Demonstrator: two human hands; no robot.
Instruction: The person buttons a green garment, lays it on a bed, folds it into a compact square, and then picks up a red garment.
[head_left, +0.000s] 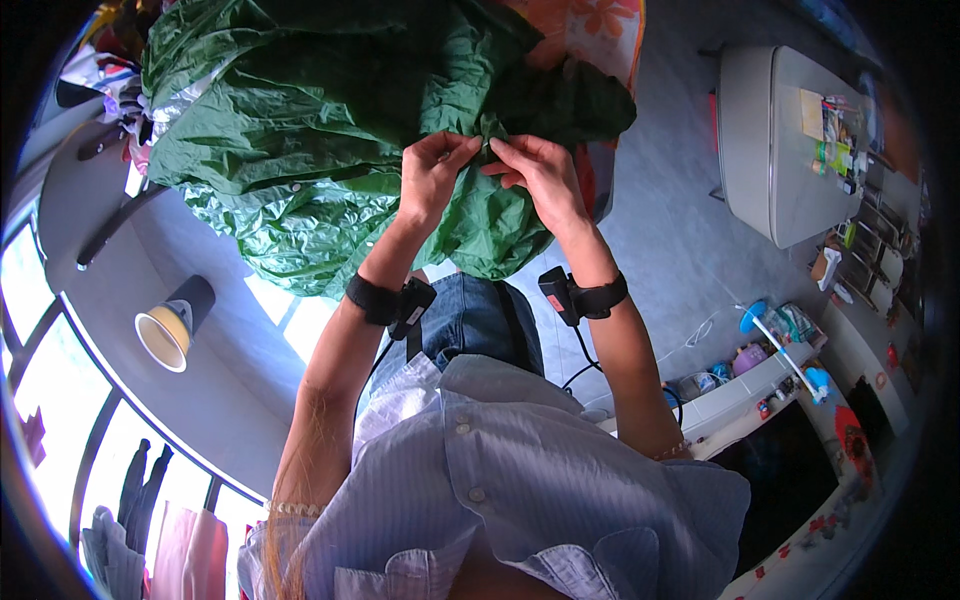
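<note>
A large, crumpled piece of thin green fabric (300, 135) with a silvery sheen spreads out in front of me. Small pale round spots, possibly snaps, dot its lower left part. At its middle, my left hand (431, 174) pinches a gathered fold between thumb and index finger. My right hand (544, 176) grips the same fold from the other side, its thumb tip close to the left one. The other right fingers are loosely bent. Beneath the fabric at the upper right, an orange flower-patterned surface (585, 37) shows; most of it is covered.
Black straps with small boxes and cables circle both wrists. A waste bin (169, 330) stands on the floor at left, near windows with hanging clothes. To the right is a white table (750, 150) bearing small items. A low shelf (720, 412) with assorted things and a dark screen (780, 480) lies at lower right.
</note>
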